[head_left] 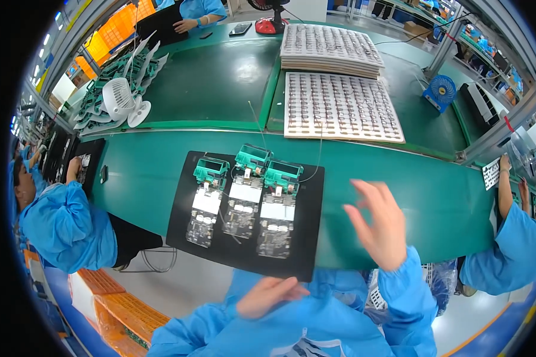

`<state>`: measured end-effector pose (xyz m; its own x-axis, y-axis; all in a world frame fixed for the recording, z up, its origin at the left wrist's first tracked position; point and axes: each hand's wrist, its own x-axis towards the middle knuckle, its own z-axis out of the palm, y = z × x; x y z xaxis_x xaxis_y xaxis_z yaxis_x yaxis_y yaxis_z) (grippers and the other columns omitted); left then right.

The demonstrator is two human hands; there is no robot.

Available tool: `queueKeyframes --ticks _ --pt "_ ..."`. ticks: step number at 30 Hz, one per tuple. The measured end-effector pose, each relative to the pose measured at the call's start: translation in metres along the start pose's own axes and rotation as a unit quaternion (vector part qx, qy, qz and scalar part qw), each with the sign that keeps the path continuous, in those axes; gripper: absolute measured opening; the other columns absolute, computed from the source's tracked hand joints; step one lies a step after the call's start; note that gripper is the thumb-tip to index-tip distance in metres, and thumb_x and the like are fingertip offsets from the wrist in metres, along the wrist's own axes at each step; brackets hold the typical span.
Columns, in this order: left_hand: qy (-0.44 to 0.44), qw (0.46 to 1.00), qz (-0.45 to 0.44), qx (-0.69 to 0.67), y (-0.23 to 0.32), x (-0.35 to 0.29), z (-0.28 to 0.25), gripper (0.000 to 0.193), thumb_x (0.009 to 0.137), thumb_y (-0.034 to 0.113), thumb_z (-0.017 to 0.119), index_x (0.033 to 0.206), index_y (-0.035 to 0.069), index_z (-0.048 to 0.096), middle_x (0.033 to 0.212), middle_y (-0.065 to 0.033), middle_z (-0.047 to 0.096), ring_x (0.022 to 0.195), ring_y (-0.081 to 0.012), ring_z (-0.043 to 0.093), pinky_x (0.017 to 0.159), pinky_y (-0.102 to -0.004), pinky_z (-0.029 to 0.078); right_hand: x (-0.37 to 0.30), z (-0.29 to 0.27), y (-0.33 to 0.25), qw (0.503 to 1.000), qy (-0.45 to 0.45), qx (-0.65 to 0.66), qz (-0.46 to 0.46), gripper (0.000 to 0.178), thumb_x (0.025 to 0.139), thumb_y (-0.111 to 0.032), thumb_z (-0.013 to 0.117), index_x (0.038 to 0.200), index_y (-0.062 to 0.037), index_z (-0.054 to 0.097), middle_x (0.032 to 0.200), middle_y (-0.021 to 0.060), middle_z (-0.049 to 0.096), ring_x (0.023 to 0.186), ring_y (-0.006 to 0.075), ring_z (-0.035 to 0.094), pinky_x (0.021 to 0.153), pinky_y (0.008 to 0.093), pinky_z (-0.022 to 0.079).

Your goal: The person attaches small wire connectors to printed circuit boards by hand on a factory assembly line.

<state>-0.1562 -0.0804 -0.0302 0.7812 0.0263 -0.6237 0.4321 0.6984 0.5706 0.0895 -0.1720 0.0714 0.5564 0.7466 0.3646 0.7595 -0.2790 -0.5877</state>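
Note:
On the green bench lies a black mat [244,256] bearing three circuit board assemblies. The left board [203,208], the middle board [242,205] and the right board [277,217] each have a green plastic frame at the far end and a pale rectangle in the middle. Thin wires run from them. My left hand [271,296] is at the mat's near edge, fingers stretched out and no object in it; whether it touches the mat I cannot tell. Over the bench right of the mat, my right hand [380,225] is raised, slightly blurred, its fingers apart and holding nothing.
Beyond the bench, white trays [342,110] of small parts sit on a green surface, with a stacked pile behind. A white fan [119,98] stands by heaped green parts; a blue fan [441,93] is at right. Co-workers [71,214] in blue work on both sides and opposite.

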Motion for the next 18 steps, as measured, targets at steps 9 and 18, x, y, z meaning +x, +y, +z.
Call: queueKeyframes --ticks 9,18 --pt "0.13 0.986 0.101 -0.035 -0.003 -0.021 -0.05 0.031 0.103 0.026 0.053 0.112 -0.003 0.062 0.121 -0.0157 0.066 0.098 -0.0181 0.063 0.087 -0.0309 0.051 0.1 0.124 -0.006 0.977 -0.035 -0.013 -0.21 0.047 0.085 -0.033 0.073 0.119 -0.0046 0.057 0.111 0.017 0.058 0.101 0.0348 0.06 0.085 0.0454 0.049" --pt "0.241 0.935 0.241 -0.096 -0.002 -0.045 -0.087 0.02 0.1 0.021 0.06 0.096 0.001 0.062 0.097 -0.0179 0.071 0.087 -0.0233 0.069 0.076 -0.0326 0.053 0.125 0.143 -0.018 0.941 -0.272 -0.062 -0.191 0.064 0.081 -0.044 0.073 0.128 -0.0042 0.056 0.109 0.0174 0.063 0.104 0.0353 0.063 0.088 0.0457 0.051"
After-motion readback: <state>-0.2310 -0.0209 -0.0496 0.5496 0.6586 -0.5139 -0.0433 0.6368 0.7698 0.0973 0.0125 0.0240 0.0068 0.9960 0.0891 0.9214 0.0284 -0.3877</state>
